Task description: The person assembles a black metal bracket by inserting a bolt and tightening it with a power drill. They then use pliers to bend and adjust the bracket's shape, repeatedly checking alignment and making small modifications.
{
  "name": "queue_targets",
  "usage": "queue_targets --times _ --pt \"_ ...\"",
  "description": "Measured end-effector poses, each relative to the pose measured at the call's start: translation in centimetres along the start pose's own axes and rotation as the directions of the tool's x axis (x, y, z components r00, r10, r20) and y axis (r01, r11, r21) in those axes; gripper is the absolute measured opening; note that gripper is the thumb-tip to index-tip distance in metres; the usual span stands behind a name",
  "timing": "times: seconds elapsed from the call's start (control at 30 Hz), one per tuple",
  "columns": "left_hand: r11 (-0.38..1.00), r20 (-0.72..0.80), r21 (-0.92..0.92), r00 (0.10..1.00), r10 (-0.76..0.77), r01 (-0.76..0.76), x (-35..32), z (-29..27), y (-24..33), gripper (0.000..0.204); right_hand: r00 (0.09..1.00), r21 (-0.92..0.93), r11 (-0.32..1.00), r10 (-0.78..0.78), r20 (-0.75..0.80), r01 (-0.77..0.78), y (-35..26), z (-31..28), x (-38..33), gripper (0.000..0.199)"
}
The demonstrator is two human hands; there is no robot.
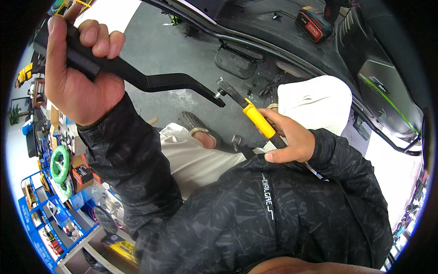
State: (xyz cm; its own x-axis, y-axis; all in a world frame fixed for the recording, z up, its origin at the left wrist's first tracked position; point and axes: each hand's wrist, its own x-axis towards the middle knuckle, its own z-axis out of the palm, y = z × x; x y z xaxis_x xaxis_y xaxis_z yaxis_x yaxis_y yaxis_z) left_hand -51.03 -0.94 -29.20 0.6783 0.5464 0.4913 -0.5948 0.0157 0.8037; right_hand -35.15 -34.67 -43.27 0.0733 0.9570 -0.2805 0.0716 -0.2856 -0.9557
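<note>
My left hand (86, 68), raised at the upper left, is closed round the thick end of a black bent bar (169, 82). The bar slants down to the right, and a silver bolt (219, 93) stands at its thin end. At the middle right, my right hand (292, 137) grips a hand tool with a yellow and black handle (258, 119). Its narrow metal head (228, 90) is right by the bolt; whether they touch I cannot tell. The exact kind of tool is not clear.
A vehicle with a black floor tray (273, 32) fills the upper right, with a red and black cordless power tool (315, 23) on it. Below lie a black pedal-like pad (235, 61) and a metal bolt-like part (236, 141) near my legs. Blue shelving (50, 214) and a green ring-shaped thing (59, 164) stand left.
</note>
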Motion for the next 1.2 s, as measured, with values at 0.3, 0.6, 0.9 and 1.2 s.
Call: queue_targets --times 0.3,0.6,0.9,1.2 --pt "0.973 0.017 -0.132 0.982 -0.188 0.189 1.1 -1.2 -0.8 0.045 0.994 0.119 0.99 0.07 0.083 -0.08 0.2 0.7 0.1 0.103" --pt "0.961 -0.385 -0.186 0.885 -0.262 0.203 1.3 0.2 -3.4 0.03 0.994 0.212 0.975 0.043 0.1 -0.063 1.2 1.8 0.2 0.105" --pt "0.906 -0.382 -0.286 0.83 -0.406 0.311 1.1 -2.8 -6.5 0.033 0.985 0.305 0.949 0.033 0.172 -0.085 2.5 2.3 0.1 0.107" --pt "0.6 -0.114 -0.658 0.728 -0.676 0.455 -0.4 -8.4 -12.5 0.038 0.985 0.276 0.961 -0.031 0.171 -0.018 2.9 2.3 0.3 0.108"
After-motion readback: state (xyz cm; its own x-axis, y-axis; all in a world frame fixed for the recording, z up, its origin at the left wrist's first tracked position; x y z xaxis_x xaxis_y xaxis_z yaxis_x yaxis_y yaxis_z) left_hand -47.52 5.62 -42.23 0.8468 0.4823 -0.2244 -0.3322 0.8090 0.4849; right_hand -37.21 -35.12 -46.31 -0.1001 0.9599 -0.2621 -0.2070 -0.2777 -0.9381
